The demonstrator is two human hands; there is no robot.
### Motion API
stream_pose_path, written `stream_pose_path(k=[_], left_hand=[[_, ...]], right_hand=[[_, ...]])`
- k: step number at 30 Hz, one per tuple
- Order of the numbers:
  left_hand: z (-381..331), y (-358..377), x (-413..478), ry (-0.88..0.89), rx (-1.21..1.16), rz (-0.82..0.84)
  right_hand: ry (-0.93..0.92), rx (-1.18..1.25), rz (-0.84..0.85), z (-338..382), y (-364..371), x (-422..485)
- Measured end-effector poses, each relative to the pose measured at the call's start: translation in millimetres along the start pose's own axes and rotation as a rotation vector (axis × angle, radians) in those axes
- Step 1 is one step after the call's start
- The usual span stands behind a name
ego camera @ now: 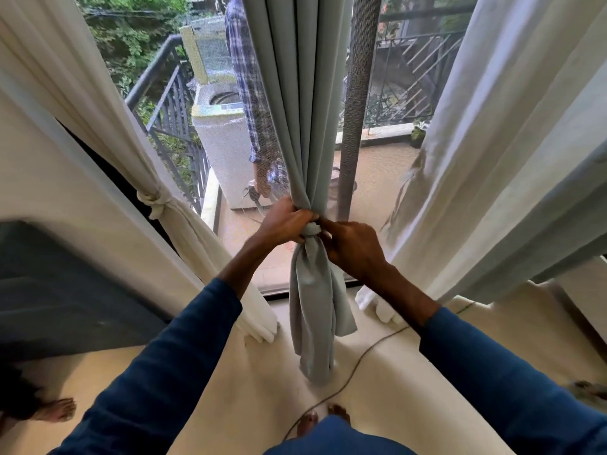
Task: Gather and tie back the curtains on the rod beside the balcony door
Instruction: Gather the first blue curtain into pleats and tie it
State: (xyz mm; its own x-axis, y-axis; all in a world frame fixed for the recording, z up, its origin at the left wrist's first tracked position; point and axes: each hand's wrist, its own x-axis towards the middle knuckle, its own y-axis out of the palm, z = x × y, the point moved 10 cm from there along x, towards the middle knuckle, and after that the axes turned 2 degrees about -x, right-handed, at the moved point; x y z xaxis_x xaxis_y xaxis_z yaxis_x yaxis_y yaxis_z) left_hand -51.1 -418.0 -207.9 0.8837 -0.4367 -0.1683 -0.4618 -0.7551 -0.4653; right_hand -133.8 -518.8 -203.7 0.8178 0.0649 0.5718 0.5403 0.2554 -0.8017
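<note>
Washing machine (219, 133) by the balcony railing (164, 103) — a cord (358, 362) across the floor (230, 372).

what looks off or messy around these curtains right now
A thin cord trails loose across the floor past the grey curtain, near the person's bare feet, so it may be a trip risk. The white curtain at left is tied neatly.

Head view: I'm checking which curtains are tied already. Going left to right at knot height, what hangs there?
White curtain, already tied → left hand → grey-blue curtain's knot → right hand → white curtain hanging loose.
</note>
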Motion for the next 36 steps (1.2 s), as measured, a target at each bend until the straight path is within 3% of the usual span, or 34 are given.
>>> stream_pose_path(k=[6, 9, 11, 14, 16, 26, 33, 36], left_hand=[[8.6, 1.2, 3.4, -0.039, -0.07, 0.07], [4.6, 0.6, 1.6, 0.001, -0.066, 0.067], [2.5, -2.8, 0.5, 0.028, -0.026, 0.048], [5.6, -9.6, 4.1, 0.041, 0.016, 0.018], [5.0, -11.1, 6.4, 0.062, 0.027, 0.017], [-0.7, -4.7, 11.5, 0.168, 0.119, -0.022], [7.3, -5.9, 13.6, 0.147, 0.156, -0.068], [9.9, -13.7, 12.6, 0.191, 0.177, -0.14]], right_hand=[[0.071, 0.023, 0.41, -8.2, 32.9, 18.3], [0.085, 0.054, 0.524, -5.5, 34.2, 25.3], [0.068, -0.004, 0.492, -4.3, 28.7, 29.9], [0.093, -0.091, 0.269, -7.5, 10.6, 27.8], [0.103, -0.085, 0.205, -4.3, 6.4, 22.9], [0.156, 0.007, 0.502, -10.6, 32.6, 27.6], [0.183, 0.019, 0.331, -1.3, 17.2, 25.4], [0.184, 0.133, 0.236, 4.0, 7.7, 24.3]])
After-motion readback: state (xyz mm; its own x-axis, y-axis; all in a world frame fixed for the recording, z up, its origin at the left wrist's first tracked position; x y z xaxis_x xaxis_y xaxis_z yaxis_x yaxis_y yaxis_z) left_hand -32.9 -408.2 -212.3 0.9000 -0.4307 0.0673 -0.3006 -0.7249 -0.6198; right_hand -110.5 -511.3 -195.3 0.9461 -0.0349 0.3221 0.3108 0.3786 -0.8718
